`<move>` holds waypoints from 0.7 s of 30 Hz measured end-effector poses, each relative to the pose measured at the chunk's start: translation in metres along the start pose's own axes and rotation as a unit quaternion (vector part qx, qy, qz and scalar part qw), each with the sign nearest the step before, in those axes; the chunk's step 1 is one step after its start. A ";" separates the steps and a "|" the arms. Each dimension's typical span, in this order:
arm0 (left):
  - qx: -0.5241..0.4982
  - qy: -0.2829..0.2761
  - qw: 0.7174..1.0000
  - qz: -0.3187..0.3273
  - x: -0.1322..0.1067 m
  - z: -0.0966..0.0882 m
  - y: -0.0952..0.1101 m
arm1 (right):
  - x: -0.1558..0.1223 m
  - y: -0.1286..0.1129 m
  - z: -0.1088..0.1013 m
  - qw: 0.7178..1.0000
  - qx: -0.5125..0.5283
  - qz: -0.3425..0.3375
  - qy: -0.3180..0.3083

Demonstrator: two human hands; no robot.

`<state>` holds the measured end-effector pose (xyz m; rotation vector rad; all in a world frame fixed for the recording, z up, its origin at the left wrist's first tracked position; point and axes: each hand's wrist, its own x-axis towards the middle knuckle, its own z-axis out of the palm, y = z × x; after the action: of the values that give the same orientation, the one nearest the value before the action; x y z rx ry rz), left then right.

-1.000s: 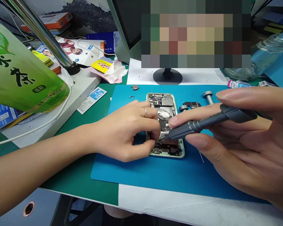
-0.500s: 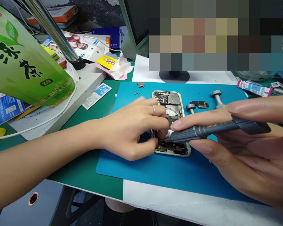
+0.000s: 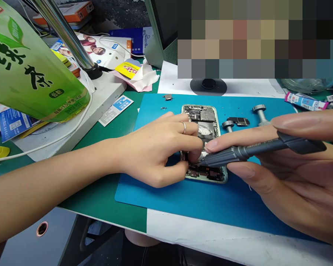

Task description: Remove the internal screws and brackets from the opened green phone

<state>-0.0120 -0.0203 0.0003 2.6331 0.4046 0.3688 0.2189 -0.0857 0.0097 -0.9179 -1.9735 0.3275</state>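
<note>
Your left hand (image 3: 158, 149) reaches in from the left, forearm low over the table (image 3: 105, 199), its fingers (image 3: 191, 142) curled and pinched down on the opened phone (image 3: 204, 122). Your right hand (image 3: 288, 173) comes in from the right, fingers closed around a grey screwdriver (image 3: 255, 149) held nearly flat, tip at the phone's middle beside your left fingertips. The phone lies lengthwise on a blue mat (image 3: 199, 203) over the green table. A green tea bottle (image 3: 30, 70) leans at far left.
</note>
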 end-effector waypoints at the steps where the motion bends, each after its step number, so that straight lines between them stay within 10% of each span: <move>1: 0.001 0.000 1.000 -0.001 0.000 0.000 0.000 | -0.001 0.000 0.000 1.000 -0.002 -0.023 -0.012; 21: 0.002 0.009 1.000 -0.002 0.000 0.000 0.001 | -0.044 0.013 -0.002 0.993 0.009 0.087 0.079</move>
<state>-0.0113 -0.0212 0.0012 2.6345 0.4177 0.3913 0.2402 -0.1080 -0.0242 -1.0741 -1.7493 0.3587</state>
